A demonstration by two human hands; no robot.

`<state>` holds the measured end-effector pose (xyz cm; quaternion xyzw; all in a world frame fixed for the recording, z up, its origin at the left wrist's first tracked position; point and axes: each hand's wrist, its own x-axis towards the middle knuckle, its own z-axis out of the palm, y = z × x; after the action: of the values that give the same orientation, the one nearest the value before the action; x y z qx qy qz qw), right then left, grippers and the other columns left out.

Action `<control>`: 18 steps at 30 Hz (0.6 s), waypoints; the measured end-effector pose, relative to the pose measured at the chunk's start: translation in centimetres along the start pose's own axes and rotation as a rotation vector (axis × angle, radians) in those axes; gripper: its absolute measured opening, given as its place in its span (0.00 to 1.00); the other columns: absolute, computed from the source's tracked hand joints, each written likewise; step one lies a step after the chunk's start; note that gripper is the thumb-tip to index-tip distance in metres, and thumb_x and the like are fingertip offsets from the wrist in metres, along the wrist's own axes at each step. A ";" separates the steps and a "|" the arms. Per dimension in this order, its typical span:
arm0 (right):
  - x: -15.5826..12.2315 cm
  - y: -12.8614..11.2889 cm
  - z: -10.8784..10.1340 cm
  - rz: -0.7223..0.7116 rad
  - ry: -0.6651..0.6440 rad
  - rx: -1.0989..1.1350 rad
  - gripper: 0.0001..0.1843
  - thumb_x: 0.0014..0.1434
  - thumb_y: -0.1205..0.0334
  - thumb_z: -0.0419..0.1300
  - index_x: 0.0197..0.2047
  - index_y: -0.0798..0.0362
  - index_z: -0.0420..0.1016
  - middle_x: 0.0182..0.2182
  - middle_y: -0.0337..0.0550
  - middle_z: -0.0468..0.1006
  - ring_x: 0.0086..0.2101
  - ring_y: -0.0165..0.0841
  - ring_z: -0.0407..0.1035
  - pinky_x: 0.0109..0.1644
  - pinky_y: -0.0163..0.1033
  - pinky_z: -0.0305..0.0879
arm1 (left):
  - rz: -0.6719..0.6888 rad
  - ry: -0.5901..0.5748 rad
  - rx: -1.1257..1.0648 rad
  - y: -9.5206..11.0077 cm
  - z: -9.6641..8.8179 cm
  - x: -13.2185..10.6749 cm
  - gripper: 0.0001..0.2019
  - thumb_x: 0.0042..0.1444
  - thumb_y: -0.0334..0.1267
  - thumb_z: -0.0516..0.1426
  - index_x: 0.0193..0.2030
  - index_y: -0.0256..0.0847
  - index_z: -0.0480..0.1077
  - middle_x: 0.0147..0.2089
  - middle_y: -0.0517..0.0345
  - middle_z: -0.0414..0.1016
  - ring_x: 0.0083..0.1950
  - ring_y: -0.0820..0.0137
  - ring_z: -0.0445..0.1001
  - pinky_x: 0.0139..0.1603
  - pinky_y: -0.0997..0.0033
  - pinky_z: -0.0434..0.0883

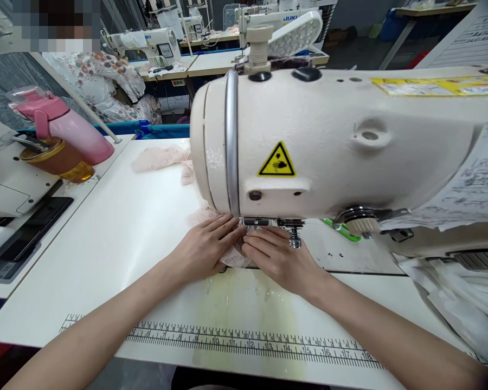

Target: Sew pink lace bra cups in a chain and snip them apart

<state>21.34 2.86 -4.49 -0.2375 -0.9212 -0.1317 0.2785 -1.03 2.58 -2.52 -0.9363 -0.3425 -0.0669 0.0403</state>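
Note:
A cream sewing machine head [333, 141] fills the middle of the head view. Under its needle end lies pale pink lace fabric [233, 257], which also trails out behind the machine [162, 158]. My left hand [205, 246] presses flat on the lace just left of the presser foot [295, 238]. My right hand [278, 257] rests on the lace directly below the foot, fingertips nearly meeting the left hand's. The needle itself is hidden by the machine head.
A pink bottle [71, 130] and an amber jar [57, 157] lie at the left on a side unit. A printed ruler [248, 341] runs along the white table's front edge. Papers [467, 189] hang at the right. Another person [101, 81] sits at a far machine.

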 end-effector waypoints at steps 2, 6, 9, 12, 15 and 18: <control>-0.1 0.0 -0.3 0.020 -0.026 -0.014 0.16 0.61 0.80 0.50 0.38 0.56 0.76 0.38 0.42 0.81 0.42 0.30 0.71 0.37 0.36 0.65 | -0.005 -0.005 0.005 0.1 -0.1 0.0 0.30 0.51 0.32 0.53 0.63 0.28 0.63 0.62 0.39 0.69 0.65 0.52 0.65 0.61 0.54 0.70; -0.2 -0.2 -0.7 0.092 -0.053 -0.062 0.17 0.63 0.78 0.48 0.39 0.55 0.76 0.40 0.43 0.81 0.42 0.31 0.70 0.35 0.39 0.58 | -0.002 -0.009 0.034 0.4 -0.1 0.0 0.30 0.54 0.35 0.53 0.65 0.28 0.61 0.62 0.37 0.68 0.64 0.50 0.66 0.59 0.50 0.71; -0.4 -0.1 -0.7 0.118 -0.047 -0.075 0.15 0.65 0.74 0.49 0.40 0.54 0.76 0.40 0.43 0.81 0.39 0.31 0.70 0.36 0.39 0.58 | 0.009 0.013 0.047 0.5 0.0 -0.1 0.28 0.58 0.38 0.52 0.65 0.28 0.61 0.61 0.36 0.69 0.64 0.50 0.66 0.59 0.49 0.71; -0.6 0.2 -0.3 0.133 -0.026 -0.076 0.11 0.64 0.71 0.53 0.41 0.52 0.77 0.40 0.42 0.81 0.36 0.31 0.71 0.36 0.39 0.58 | 0.016 0.049 0.044 0.5 0.1 -0.3 0.25 0.61 0.38 0.51 0.63 0.30 0.63 0.60 0.36 0.69 0.63 0.50 0.67 0.58 0.49 0.71; -0.7 0.7 0.0 0.130 0.005 -0.084 0.09 0.63 0.69 0.55 0.40 0.52 0.77 0.40 0.40 0.81 0.32 0.30 0.72 0.34 0.40 0.58 | 0.017 0.065 0.054 0.6 0.0 -0.3 0.24 0.61 0.38 0.50 0.62 0.31 0.65 0.59 0.36 0.70 0.62 0.50 0.68 0.56 0.49 0.72; -0.7 0.9 0.0 0.122 0.014 -0.108 0.09 0.62 0.69 0.56 0.41 0.52 0.77 0.43 0.38 0.81 0.31 0.31 0.72 0.33 0.41 0.60 | 0.008 0.065 0.071 0.8 -0.1 -0.3 0.24 0.61 0.38 0.50 0.63 0.33 0.65 0.59 0.38 0.72 0.62 0.51 0.69 0.56 0.50 0.72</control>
<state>22.35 3.36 -4.77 -0.3067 -0.8946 -0.1658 0.2794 -0.75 1.78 -2.54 -0.9328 -0.3397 -0.0851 0.0850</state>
